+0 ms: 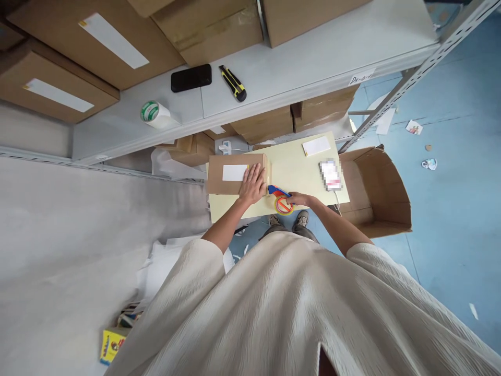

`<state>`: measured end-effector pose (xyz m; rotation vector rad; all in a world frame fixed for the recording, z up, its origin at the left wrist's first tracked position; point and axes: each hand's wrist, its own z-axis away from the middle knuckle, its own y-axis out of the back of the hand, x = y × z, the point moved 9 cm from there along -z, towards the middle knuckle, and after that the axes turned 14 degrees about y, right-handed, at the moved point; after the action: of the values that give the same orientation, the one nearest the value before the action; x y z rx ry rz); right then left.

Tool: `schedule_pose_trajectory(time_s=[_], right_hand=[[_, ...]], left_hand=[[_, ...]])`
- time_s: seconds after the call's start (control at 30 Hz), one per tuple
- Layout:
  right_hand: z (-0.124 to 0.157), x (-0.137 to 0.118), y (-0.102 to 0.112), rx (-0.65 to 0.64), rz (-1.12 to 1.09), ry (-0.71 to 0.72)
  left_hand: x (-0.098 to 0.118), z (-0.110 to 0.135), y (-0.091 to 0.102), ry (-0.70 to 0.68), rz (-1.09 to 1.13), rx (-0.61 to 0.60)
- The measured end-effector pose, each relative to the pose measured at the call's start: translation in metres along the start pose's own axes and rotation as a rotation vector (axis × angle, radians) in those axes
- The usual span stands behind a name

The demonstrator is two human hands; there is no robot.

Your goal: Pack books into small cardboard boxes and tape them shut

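A small brown cardboard box point(223, 183) with a white label point(235, 172) lies on a pale yellow table point(297, 162). My left hand point(252, 184) rests flat on the box's right end, fingers spread. My right hand point(299, 199) grips a tape dispenser point(282, 201) with a blue handle and a red and yellow roll, held against the box's right edge.
A grey shelf point(274, 78) above holds a black phone point(191, 78), a yellow and black utility knife point(233, 82), a tape roll point(153, 113) and large cardboard boxes. An open carton point(376, 190) stands to the right of the table. Paper scraps litter the blue floor.
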<state>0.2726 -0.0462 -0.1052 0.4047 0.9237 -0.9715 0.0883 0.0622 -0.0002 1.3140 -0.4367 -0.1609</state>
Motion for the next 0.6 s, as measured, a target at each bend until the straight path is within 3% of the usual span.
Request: schedule_pose_trajectory(time_s=[0.17, 0.37, 0.6], right_hand=[[-0.018, -0.008, 0.01, -0.073, 0.204, 0.009], [-0.02, -0.027, 0.027, -0.122, 0.457, 0.03], [-0.023, -0.039, 0.04, -0.162, 0.56, 0.039]], left_hand=[[-0.001, 0.001, -0.002, -0.007, -0.003, 0.011], [0.0, 0.002, -0.002, -0.023, -0.016, 0.029], [0.0, 0.001, -0.003, -0.02, -0.026, 0.021]])
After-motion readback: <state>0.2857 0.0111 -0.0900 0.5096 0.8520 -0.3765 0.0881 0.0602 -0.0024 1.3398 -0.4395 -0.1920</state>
